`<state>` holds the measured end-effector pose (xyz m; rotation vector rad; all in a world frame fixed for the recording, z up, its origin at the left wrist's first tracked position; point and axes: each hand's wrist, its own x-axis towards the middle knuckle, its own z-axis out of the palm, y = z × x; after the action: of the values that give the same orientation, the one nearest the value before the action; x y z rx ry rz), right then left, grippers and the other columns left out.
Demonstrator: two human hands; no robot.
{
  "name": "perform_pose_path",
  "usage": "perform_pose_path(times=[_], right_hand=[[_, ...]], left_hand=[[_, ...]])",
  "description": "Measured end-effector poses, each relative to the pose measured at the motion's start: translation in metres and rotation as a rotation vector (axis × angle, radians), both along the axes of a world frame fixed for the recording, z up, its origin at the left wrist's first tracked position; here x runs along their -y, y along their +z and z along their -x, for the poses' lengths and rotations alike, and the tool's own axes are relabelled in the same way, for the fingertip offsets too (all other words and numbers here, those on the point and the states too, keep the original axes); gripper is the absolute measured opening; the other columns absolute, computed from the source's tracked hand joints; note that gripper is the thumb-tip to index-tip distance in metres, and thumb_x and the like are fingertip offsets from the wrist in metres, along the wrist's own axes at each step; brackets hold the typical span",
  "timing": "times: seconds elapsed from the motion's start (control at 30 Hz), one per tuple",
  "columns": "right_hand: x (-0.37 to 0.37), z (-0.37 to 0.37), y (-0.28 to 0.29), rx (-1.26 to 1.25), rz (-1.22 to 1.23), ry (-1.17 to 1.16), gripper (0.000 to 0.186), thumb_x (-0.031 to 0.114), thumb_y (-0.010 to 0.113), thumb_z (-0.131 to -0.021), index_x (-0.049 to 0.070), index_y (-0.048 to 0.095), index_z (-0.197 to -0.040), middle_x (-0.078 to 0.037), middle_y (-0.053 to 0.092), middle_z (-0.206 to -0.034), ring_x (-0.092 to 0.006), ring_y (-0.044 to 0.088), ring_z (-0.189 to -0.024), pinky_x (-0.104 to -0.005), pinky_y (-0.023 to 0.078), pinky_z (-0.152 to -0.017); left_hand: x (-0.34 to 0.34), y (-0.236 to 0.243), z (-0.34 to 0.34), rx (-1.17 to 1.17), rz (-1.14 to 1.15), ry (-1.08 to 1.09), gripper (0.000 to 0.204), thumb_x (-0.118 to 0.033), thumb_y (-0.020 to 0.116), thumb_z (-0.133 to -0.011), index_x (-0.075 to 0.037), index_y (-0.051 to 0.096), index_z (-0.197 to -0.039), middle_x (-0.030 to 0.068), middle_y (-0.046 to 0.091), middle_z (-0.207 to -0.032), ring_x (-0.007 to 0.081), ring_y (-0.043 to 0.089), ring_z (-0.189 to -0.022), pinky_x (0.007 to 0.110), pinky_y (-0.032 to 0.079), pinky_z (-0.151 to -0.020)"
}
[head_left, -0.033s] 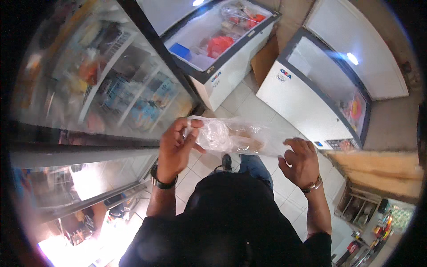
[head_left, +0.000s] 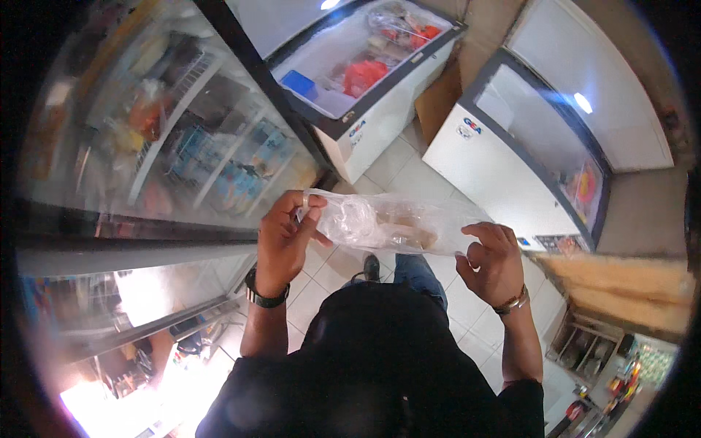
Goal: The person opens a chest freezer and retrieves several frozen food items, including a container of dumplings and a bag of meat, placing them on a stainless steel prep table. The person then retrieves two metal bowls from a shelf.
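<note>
A long clear plastic bag (head_left: 358, 223) stretches sideways between my hands, above the tiled floor. Something pale brown (head_left: 412, 235) shows through its middle and right part; I cannot make out what it is. Crumpled, shiny film gathers toward the left end. My left hand (head_left: 288, 237) is closed in a pinch on that end, thumb against fingers. At the other end, my right hand (head_left: 493, 263) has curled fingers and thumb at the bag's edge, gripping the thin film.
Ahead stand two open white chest freezers, the left one (head_left: 380, 139) holding red bags and a blue box, the right one (head_left: 504, 175) with packages at its far end. A glass-doored display fridge (head_left: 212, 146) is close on my left. A wooden board (head_left: 621, 288) lies to the right.
Almost nothing differs. My left hand and its end of the bag sit very slightly farther left, and the freezers appear a touch lower in the view.
</note>
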<state>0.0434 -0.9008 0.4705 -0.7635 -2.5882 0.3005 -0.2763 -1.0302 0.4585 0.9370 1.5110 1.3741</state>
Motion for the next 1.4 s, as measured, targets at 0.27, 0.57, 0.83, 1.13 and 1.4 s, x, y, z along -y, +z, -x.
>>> perform_pose_path(times=[0.27, 0.57, 0.83, 1.13, 1.4], right_hand=[[-0.162, 0.069, -0.029, -0.134, 0.327, 0.189, 0.019, 0.009, 0.073, -0.069, 0.010, 0.059, -0.082, -0.007, 0.066, -0.102, -0.0287, 0.060, -0.096, -0.0423, 0.044, -0.090], [-0.261, 0.188, -0.057, -0.428, 0.816, 0.606, 0.040, -0.001, 0.058, -0.089, 0.005, 0.057, -0.128, -0.016, 0.058, -0.132, -0.0305, 0.057, -0.121, -0.0418, 0.045, -0.101], [-0.356, 0.293, -0.101, -0.347, 0.518, 0.752, 0.037, -0.003, 0.065, -0.079, 0.009, 0.067, -0.115, -0.014, 0.059, -0.132, -0.0287, 0.062, -0.115, -0.0384, 0.050, -0.094], [-0.397, 0.366, -0.112, -0.269, 0.325, 0.781, 0.034, 0.007, 0.070, -0.080, 0.023, 0.071, -0.110, -0.013, 0.056, -0.133, -0.0300, 0.059, -0.116, -0.0407, 0.051, -0.093], [-0.408, 0.391, -0.147, 0.071, 0.874, 0.268, 0.021, 0.024, 0.070, -0.086, 0.010, 0.070, -0.102, -0.016, 0.069, -0.084, -0.0313, 0.068, -0.080, -0.0414, 0.053, -0.074]], left_hand=[[-0.132, -0.056, 0.010, -0.245, -0.288, 0.159, 0.047, -0.010, 0.067, -0.087, 0.001, 0.049, -0.129, 0.0178, 0.038, -0.149, 0.0295, 0.030, -0.142, 0.044, 0.026, -0.113], [-0.257, -0.081, 0.064, -0.288, -0.170, 0.134, 0.043, -0.006, 0.050, -0.099, -0.005, 0.041, -0.141, 0.0149, 0.061, -0.121, 0.0255, 0.059, -0.110, 0.037, 0.045, -0.095], [-0.337, -0.141, 0.129, -0.600, -0.110, 0.217, 0.032, 0.005, 0.050, -0.092, -0.001, 0.041, -0.122, 0.0170, 0.060, -0.094, 0.0323, 0.064, -0.088, 0.041, 0.050, -0.076], [-0.371, -0.157, 0.155, -0.661, -0.077, 0.064, 0.044, 0.001, 0.058, -0.090, 0.000, 0.028, -0.122, 0.0169, 0.057, -0.102, 0.0342, 0.064, -0.093, 0.042, 0.052, -0.075], [-0.361, -0.154, 0.163, -0.745, 0.022, 0.201, 0.044, 0.005, 0.061, -0.083, 0.000, 0.035, -0.118, 0.0174, 0.059, -0.105, 0.0357, 0.062, -0.102, 0.044, 0.051, -0.084]])
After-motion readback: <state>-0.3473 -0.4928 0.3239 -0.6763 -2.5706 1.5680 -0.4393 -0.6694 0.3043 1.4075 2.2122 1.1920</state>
